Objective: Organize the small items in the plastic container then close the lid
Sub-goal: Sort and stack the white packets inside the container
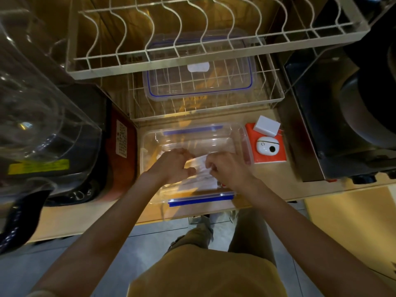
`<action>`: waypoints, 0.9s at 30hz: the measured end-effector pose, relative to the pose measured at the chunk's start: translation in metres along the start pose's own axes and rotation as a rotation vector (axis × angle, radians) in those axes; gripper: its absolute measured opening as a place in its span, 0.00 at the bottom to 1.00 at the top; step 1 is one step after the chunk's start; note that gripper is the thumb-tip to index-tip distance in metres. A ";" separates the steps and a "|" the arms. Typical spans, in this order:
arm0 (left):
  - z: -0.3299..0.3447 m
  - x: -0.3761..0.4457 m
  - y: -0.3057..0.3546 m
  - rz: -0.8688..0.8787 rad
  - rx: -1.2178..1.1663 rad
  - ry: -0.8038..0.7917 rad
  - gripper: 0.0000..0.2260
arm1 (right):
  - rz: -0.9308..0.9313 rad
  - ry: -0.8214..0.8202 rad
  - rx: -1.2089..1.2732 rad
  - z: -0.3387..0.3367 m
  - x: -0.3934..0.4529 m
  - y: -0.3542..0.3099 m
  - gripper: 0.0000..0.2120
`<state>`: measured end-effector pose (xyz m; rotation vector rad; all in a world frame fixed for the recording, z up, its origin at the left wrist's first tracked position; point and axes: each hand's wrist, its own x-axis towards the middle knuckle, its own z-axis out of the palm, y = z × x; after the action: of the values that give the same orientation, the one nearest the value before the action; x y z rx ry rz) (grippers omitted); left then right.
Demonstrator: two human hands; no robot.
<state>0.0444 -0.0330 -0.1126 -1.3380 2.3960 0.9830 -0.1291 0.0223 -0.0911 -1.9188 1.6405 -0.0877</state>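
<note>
A clear plastic container (216, 137) with blue clips stands open on the wooden counter in front of me. Both hands reach inside it. My left hand (172, 166) and my right hand (227, 168) each pinch an end of a white paper packet (200, 166), held above other pale papers lying on the container's floor. What those papers are is blurred. The container's clear lid (199, 82), edged in blue, lies behind it on the lower shelf of a wire dish rack.
A white dish rack (192, 61) overhangs the counter at the back. An orange box (267, 159) with a white device and a small white box (266, 126) sits right of the container. Dark appliances flank both sides, with a clear jug (38, 103) at left.
</note>
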 end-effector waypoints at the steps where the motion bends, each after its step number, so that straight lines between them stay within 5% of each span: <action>1: -0.001 -0.001 -0.001 0.006 0.009 -0.034 0.23 | -0.011 -0.020 0.044 0.002 -0.001 -0.002 0.07; 6: -0.008 0.003 0.002 -0.003 0.089 -0.163 0.33 | -0.004 0.001 0.158 0.009 -0.003 -0.006 0.05; 14: 0.010 0.008 0.017 0.111 0.437 -0.156 0.43 | 0.107 0.093 0.301 -0.001 -0.006 0.010 0.06; 27: 0.022 0.015 0.023 0.144 0.549 -0.082 0.34 | 0.114 0.134 0.303 -0.007 -0.013 0.010 0.07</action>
<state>0.0147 -0.0209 -0.1261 -0.9174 2.4669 0.3462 -0.1436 0.0314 -0.0857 -1.6183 1.7095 -0.4030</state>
